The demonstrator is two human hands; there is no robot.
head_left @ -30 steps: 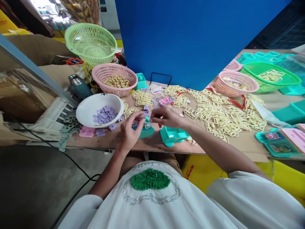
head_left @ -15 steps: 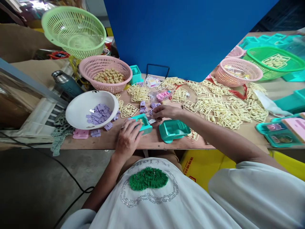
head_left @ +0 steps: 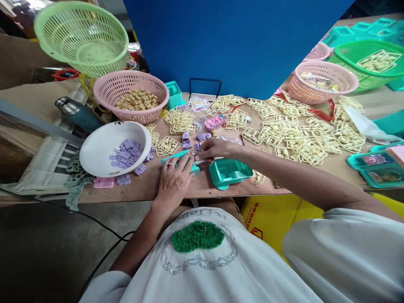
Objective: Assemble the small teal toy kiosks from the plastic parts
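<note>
My left hand (head_left: 176, 174), with a ring on one finger, lies over a small teal plastic box (head_left: 167, 160) and holds it at the table's front edge. Its fingers cover most of the box's inside. At the right end of the box, my right hand (head_left: 214, 150) is closed in a pinch. What it pinches is mostly hidden; a small pale, shiny piece (head_left: 200, 161) shows under the fingers. Just right of the box stands a second, larger teal tray (head_left: 230, 171). Purple plastic parts (head_left: 186, 141) sit right behind the hands, near a pink packet (head_left: 215, 122).
Cream plastic part frames (head_left: 290, 139) spread over the table's right half. A white bowl (head_left: 85, 153) of purple pieces, a pink basket (head_left: 104, 90) of tan pieces and a flask (head_left: 78, 115) stand left. A blue panel (head_left: 233, 46) rises behind; a yellow bag (head_left: 268, 221) lies below.
My left hand has slid further over the small box, covering the inside that showed before. My right hand has shifted slightly left and down, to the box's end. The view has shifted a little.
</note>
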